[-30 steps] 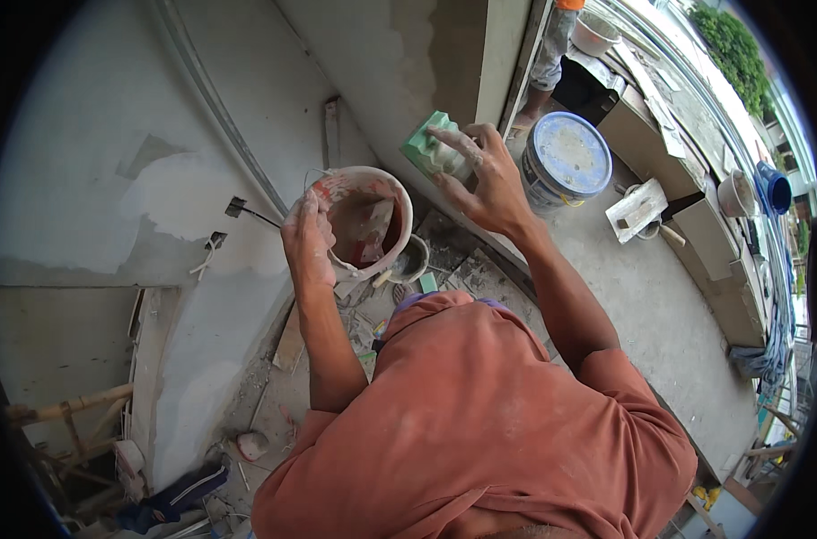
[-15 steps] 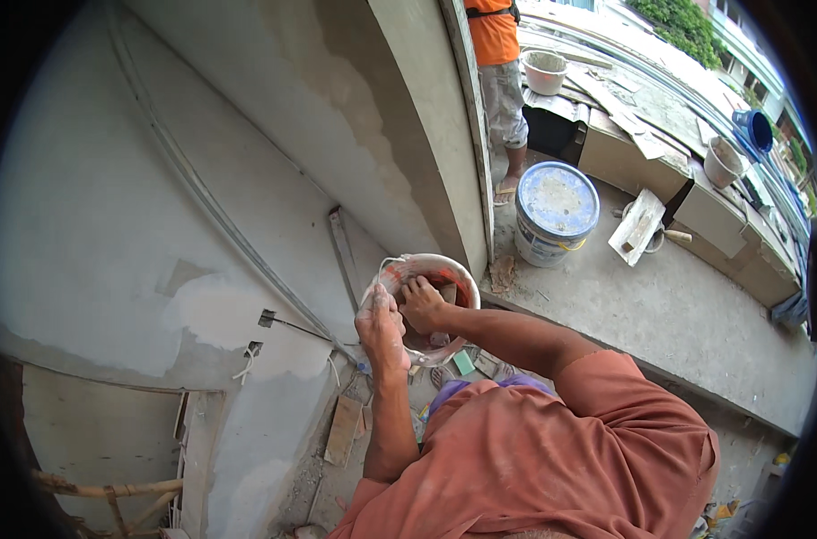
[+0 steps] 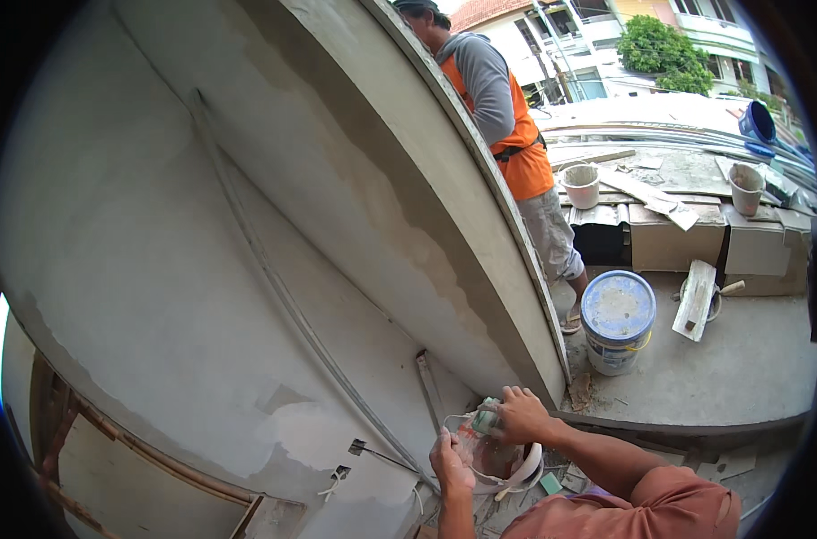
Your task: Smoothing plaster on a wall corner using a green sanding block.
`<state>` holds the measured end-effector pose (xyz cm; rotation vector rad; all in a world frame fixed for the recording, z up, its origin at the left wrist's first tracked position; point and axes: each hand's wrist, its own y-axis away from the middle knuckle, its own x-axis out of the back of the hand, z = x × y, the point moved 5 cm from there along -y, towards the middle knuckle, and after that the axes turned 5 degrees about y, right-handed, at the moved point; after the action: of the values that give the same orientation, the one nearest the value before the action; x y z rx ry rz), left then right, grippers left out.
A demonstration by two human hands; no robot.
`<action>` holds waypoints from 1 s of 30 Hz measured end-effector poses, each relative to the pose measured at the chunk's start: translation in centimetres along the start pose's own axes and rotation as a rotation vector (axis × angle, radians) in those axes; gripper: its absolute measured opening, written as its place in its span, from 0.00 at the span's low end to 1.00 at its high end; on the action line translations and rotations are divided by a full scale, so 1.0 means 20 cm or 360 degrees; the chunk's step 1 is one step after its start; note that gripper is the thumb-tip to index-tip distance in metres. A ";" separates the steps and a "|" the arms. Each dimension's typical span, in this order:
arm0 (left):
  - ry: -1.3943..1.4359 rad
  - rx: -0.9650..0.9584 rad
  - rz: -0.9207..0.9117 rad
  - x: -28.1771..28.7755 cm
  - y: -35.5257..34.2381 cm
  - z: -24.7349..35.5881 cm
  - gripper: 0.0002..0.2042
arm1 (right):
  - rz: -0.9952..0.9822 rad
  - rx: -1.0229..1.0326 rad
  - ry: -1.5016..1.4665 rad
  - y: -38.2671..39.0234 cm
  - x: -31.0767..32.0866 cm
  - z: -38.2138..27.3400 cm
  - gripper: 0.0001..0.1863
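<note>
A white bucket (image 3: 526, 469) with orange-red smears inside is tilted in front of me. My left hand (image 3: 452, 460) is closed on its left rim, beside the thin handle. At the bucket's far rim, my right hand (image 3: 525, 416) grips a green sponge (image 3: 487, 419). The sponge is partly covered by the fingers and sits above the bucket's mouth. What lies at the bottom of the bucket is hard to make out. A pale green block (image 3: 550, 483) rests on the floor just right of the bucket.
A grey plastered wall (image 3: 337, 269) with a conduit (image 3: 283, 301) rises on the left. Beyond its edge stands a person in an orange vest (image 3: 527, 171). A lidded blue-and-white pail (image 3: 617, 319), a whitish board (image 3: 696, 301) and two small buckets (image 3: 580, 187) are on the right.
My right hand has come up out of the bucket to its far rim, with the green sponge now showing in it. The view has tilted upward, and the left hand keeps hold of the rim.
</note>
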<state>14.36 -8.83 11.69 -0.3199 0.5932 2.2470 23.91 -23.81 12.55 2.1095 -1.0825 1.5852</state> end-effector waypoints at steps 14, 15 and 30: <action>-0.0102 -0.0175 0.0504 1.31 -0.35 -0.23 0.16 | 0.1870 0.0783 -0.1540 -0.47 2.04 0.23 0.31; -0.0104 -0.0212 0.0599 1.39 -0.34 -0.25 0.16 | 0.1897 0.0759 -0.1336 -0.50 2.20 0.16 0.30; -0.0041 -0.0271 0.1317 1.83 0.21 -0.56 0.22 | 0.2372 0.0502 -0.0007 -1.05 2.74 -0.10 0.30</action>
<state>-12.75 6.01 -11.41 -0.1330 0.5851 3.1015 43.63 -29.76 67.46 1.2522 -2.8931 2.3035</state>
